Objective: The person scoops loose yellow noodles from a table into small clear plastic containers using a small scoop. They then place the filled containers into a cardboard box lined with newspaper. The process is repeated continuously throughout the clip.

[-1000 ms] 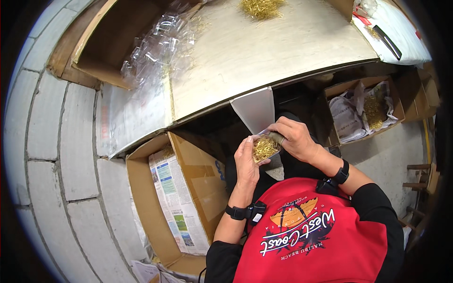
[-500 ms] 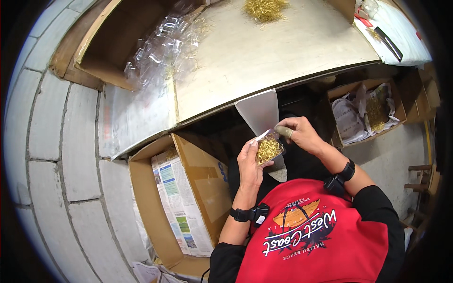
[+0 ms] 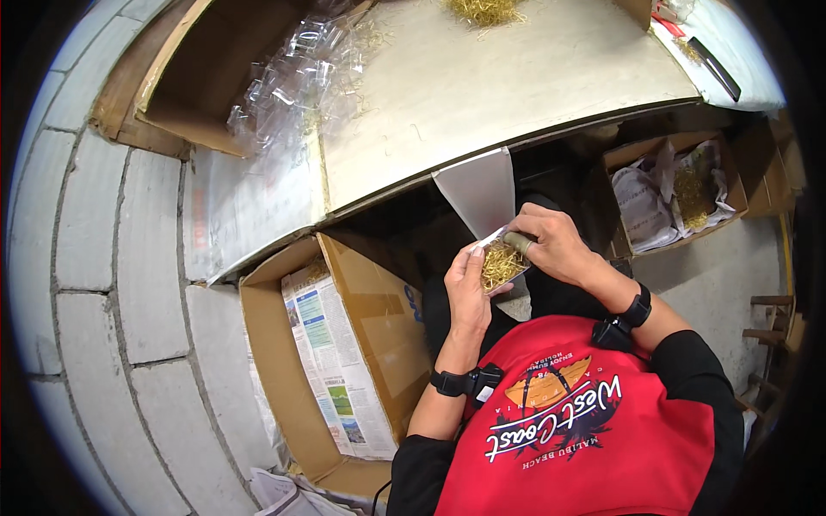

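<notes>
My left hand (image 3: 467,292) is closed round the side of a small clear plastic box (image 3: 519,277), held tilted in front of my body. Thin, bent gold-coloured metal pieces (image 3: 499,266) fill the box. At its upper right edge my right hand (image 3: 557,248) has bent fingers and presses against the rim, with a greyish cover on one fingertip. What the other fingertips touch behind the box is hidden. Just beyond the box, a whitish panel (image 3: 477,193) slopes down from the table's front edge.
The pale table (image 3: 516,77) bears a gold heap (image 3: 483,10) and a pile of clear plastic boxes (image 3: 297,90). A newspaper-lined cardboard box (image 3: 258,344) stands left below the table; another (image 3: 736,176) with gold pieces is at right. A black strip-like object (image 3: 716,69) lies far right.
My right hand's covered fingertip has come in from the box's corner over the gold pieces at the rim. Both hands and the box sit slightly further right in the picture.
</notes>
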`<action>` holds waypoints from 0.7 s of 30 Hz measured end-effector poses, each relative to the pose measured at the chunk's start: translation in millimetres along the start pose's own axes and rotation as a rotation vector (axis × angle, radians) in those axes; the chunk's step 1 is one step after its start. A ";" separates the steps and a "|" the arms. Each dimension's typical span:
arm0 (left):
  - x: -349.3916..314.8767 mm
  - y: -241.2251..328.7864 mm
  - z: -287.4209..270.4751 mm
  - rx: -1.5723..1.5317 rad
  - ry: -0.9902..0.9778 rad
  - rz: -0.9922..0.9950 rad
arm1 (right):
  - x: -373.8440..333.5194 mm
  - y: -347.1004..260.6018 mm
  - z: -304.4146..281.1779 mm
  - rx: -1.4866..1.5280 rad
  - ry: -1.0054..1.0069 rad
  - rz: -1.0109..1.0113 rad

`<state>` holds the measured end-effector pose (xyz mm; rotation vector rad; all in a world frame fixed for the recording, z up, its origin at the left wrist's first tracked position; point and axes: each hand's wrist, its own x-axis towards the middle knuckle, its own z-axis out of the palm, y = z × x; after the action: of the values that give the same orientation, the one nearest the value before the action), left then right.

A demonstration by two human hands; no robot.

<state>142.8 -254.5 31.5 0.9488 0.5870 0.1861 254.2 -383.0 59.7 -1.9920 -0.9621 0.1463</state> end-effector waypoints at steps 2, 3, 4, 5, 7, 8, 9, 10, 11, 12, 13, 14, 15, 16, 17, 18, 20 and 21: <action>-0.1 -2.0 0.1 -0.017 -0.007 -0.010 | 0.2 2.5 0.0 -0.034 -0.032 -0.025; 0.0 -2.1 0.0 -0.026 -0.002 -0.016 | 0.8 3.9 0.0 -0.042 -0.042 -0.028; 0.1 -2.3 -0.3 -0.035 0.004 -0.023 | 0.9 4.4 0.1 -0.050 -0.052 -0.032; 0.4 -2.0 -1.0 -0.040 0.005 -0.014 | -0.1 3.0 0.4 0.002 -0.014 -0.026; 0.8 0.2 -4.2 -0.051 0.010 0.003 | -2.6 -1.2 2.1 0.107 0.061 -0.016; 0.5 1.6 -5.1 -0.057 0.015 0.009 | -3.6 2.4 2.6 0.174 0.073 0.021; 0.0 3.0 -5.7 -0.065 0.021 0.017 | -4.8 9.0 2.3 0.241 0.084 0.057; -0.5 3.7 -6.1 -0.072 0.027 0.024 | -5.0 12.6 1.6 0.308 0.095 0.094; -0.5 3.0 -6.8 -0.090 0.031 0.038 | -5.0 13.6 -0.6 0.427 -0.017 0.233; 0.3 1.6 -7.5 -0.107 0.033 0.050 | -4.3 11.4 -5.8 0.545 -0.127 0.373; 0.9 0.8 -7.7 -0.124 0.035 0.062 | -4.2 10.3 -8.7 0.660 -0.239 0.514; 0.2 1.2 -7.1 -0.108 0.042 0.064 | -8.4 13.9 -0.3 0.794 -0.250 0.487; -1.0 1.8 -5.6 -0.094 0.048 0.066 | -11.0 15.0 4.4 0.842 -0.267 0.529; -1.6 2.2 -4.1 -0.079 0.053 0.067 | -11.5 15.4 6.0 0.824 -0.250 0.539; -1.0 2.1 -2.2 -0.074 0.055 0.064 | -11.7 15.4 6.7 0.807 -0.233 0.549; -0.6 1.8 -0.9 -0.069 0.061 0.062 | -11.8 14.2 8.0 0.773 -0.218 0.544; -1.1 -0.4 1.0 -0.061 0.059 0.062 | -12.0 12.7 9.8 0.705 -0.186 0.533; -1.6 -1.7 1.6 -0.056 0.052 0.066 | -12.0 13.1 10.5 0.641 -0.188 0.506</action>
<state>142.2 -257.2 31.4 0.9115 0.5953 0.2854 248.8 -388.0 40.5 -1.5847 -0.4151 0.8269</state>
